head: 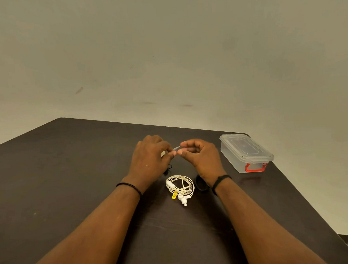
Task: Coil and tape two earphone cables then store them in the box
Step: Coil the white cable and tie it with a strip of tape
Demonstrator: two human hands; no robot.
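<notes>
A coiled white earphone cable (180,186) with a yellow tag lies on the dark table (71,166), between my wrists. Just beyond it my left hand (150,158) and my right hand (202,157) meet fingertip to fingertip and pinch a small strip of clear tape (176,148) between them. A black earphone cable (168,170) shows partly under my left hand; whether that hand holds it is hidden. The clear plastic box (246,152) with a red latch stands closed at the right.
A dark ring, seemingly a tape roll (201,184), lies by my right wrist, partly hidden. The table's right edge runs diagonally just past the box. A pale wall rises behind the table's far edge.
</notes>
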